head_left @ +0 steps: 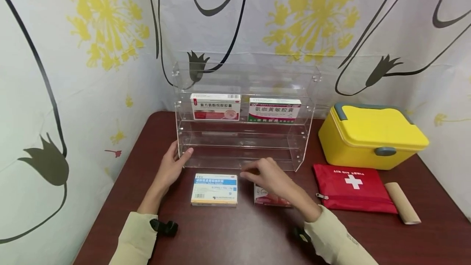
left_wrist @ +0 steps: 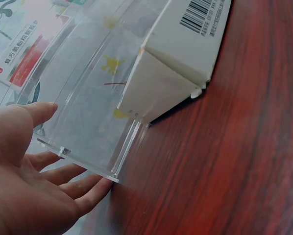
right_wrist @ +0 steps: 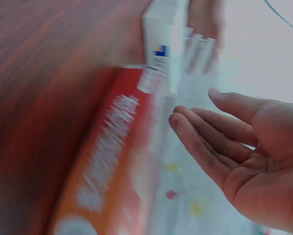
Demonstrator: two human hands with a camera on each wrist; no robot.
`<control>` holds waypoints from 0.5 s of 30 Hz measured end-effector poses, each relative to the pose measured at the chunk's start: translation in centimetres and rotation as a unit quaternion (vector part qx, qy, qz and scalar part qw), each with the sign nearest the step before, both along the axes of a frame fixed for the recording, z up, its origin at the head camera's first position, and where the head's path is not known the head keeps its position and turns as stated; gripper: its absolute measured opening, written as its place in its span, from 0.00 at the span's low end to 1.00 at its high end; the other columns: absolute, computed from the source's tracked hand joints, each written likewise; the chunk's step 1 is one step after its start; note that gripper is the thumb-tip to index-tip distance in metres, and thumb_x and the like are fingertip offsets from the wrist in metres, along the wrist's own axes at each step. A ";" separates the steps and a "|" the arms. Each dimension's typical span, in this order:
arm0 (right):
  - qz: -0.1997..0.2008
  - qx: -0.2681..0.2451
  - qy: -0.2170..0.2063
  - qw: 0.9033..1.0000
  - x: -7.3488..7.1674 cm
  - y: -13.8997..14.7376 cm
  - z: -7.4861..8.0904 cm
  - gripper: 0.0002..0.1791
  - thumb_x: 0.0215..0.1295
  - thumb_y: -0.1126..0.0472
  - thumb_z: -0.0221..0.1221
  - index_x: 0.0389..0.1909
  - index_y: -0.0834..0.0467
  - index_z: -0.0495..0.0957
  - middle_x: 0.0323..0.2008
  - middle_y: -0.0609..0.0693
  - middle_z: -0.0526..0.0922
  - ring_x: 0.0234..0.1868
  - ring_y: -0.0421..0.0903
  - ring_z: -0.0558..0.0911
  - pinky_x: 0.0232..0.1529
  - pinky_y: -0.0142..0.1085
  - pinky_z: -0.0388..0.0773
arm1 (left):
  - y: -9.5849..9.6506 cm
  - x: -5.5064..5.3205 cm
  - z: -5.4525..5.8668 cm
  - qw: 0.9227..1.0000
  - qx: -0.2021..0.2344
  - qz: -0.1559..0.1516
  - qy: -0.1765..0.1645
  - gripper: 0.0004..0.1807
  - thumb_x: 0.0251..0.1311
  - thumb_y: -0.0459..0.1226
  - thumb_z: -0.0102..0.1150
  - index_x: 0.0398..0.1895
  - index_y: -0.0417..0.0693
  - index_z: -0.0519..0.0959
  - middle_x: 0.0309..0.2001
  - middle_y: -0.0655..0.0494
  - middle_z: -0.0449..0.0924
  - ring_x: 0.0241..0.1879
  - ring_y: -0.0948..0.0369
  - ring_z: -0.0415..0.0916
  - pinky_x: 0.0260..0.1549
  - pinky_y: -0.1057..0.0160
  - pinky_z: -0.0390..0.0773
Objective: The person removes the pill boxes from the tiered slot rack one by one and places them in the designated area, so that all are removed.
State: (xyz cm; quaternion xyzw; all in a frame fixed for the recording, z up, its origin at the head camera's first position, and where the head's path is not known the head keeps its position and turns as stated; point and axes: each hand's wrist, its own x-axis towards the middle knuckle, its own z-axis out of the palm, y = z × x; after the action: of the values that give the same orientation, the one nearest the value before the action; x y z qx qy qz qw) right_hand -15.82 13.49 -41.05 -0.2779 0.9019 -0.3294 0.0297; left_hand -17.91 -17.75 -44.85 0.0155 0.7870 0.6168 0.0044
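A clear acrylic tiered rack (head_left: 239, 162) stands on the table. My left hand (head_left: 170, 169) holds its left side panel, thumb on the inner side and fingers along the outer side in the left wrist view. A white and blue medicine box (head_left: 214, 190) lies flat before the rack. My right hand (head_left: 271, 178) hovers over a red medicine box (head_left: 271, 199), partly hiding it. In the right wrist view its fingers (right_wrist: 205, 142) are loosely bent with nothing between them, beside the red and orange box (right_wrist: 107, 147). Two medicine boxes, one red and white (head_left: 216, 108), one green and magenta (head_left: 274, 111), stand upright side by side on a rack tier.
To the right sit a yellow lidded case (head_left: 371, 138), a red first aid pouch (head_left: 353, 191) with a white cross and a brown cardboard-like tube (head_left: 402, 203). Patterned cloth (head_left: 235, 19) hangs behind the dark red table (head_left: 235, 240) and along its sides.
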 end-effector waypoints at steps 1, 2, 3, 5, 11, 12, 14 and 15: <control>-0.005 -0.009 0.007 1.000 0.2 0.7 0.6 0.10 0.63 0.58 0.67 0.43 0.56 0.87 0.36 0.44 0.87 0.19 0.35 0.72 0.21 0.30 0.72 | -0.1 -0.1 -0.4 1.000 0.000 0.001 -0.001 0.39 0.68 0.49 0.57 0.77 0.51 0.53 0.67 0.45 0.67 0.65 0.52 0.65 0.58 0.47 0.68; -0.010 -0.016 0.017 1.000 0.4 1.4 1.3 0.10 0.62 0.59 0.68 0.44 0.55 0.87 0.36 0.44 0.87 0.20 0.35 0.74 0.22 0.30 0.74 | -0.1 -0.2 -0.6 1.000 -0.004 0.002 0.000 0.39 0.68 0.51 0.57 0.77 0.53 0.53 0.66 0.46 0.67 0.65 0.53 0.65 0.58 0.48 0.68; -0.014 -0.024 0.032 0.999 0.5 2.2 2.0 0.11 0.62 0.59 0.68 0.45 0.55 0.87 0.37 0.44 0.87 0.20 0.36 0.73 0.22 0.30 0.74 | -0.1 -0.3 -0.8 1.000 -0.006 0.003 0.000 0.40 0.67 0.52 0.57 0.77 0.54 0.53 0.66 0.47 0.68 0.65 0.53 0.66 0.58 0.48 0.68; -0.023 -0.031 0.079 0.996 0.4 3.8 3.7 0.12 0.61 0.59 0.69 0.45 0.55 0.86 0.38 0.44 0.87 0.22 0.36 0.76 0.24 0.30 0.76 | -0.2 -0.4 -1.0 1.000 -0.009 0.003 0.004 0.40 0.67 0.53 0.57 0.76 0.54 0.53 0.66 0.48 0.68 0.64 0.54 0.66 0.58 0.48 0.68; -0.052 -0.012 0.241 0.969 -1.7 8.0 10.5 0.17 0.59 0.61 0.70 0.49 0.60 0.84 0.43 0.51 0.86 0.40 0.45 0.83 0.40 0.40 0.80 | -0.3 -0.3 -1.1 1.000 -0.012 0.006 0.011 0.41 0.65 0.56 0.57 0.76 0.53 0.55 0.65 0.50 0.69 0.64 0.57 0.66 0.59 0.50 0.67; -0.061 -0.001 0.253 0.965 -2.2 8.5 11.6 0.18 0.59 0.62 0.70 0.50 0.61 0.83 0.44 0.53 0.85 0.40 0.47 0.83 0.39 0.42 0.80 | -0.3 -0.3 -1.1 1.000 -0.011 0.006 0.011 0.41 0.65 0.56 0.57 0.76 0.53 0.55 0.65 0.50 0.69 0.64 0.57 0.66 0.59 0.50 0.67; -0.079 0.031 0.269 0.959 -3.2 9.2 13.4 0.19 0.59 0.63 0.70 0.52 0.62 0.82 0.46 0.56 0.84 0.42 0.52 0.81 0.41 0.47 0.78 | -0.3 -0.3 -1.1 1.000 -0.008 0.004 0.011 0.41 0.66 0.55 0.57 0.76 0.52 0.55 0.65 0.50 0.69 0.64 0.56 0.66 0.59 0.50 0.67; -0.087 0.050 0.269 0.958 -3.7 9.5 14.1 0.20 0.59 0.64 0.69 0.53 0.62 0.82 0.47 0.57 0.83 0.43 0.54 0.81 0.42 0.49 0.77 | -0.3 -0.2 -1.1 1.000 -0.008 0.002 0.009 0.41 0.66 0.55 0.57 0.76 0.52 0.54 0.65 0.49 0.69 0.64 0.56 0.66 0.59 0.50 0.67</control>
State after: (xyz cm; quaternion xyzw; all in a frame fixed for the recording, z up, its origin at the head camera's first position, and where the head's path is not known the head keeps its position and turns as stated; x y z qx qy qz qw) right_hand -19.48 23.01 -26.99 -0.2747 0.9126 -0.1985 -0.2288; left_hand -18.14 -18.03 -45.95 0.0199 0.7921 0.6100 -0.0040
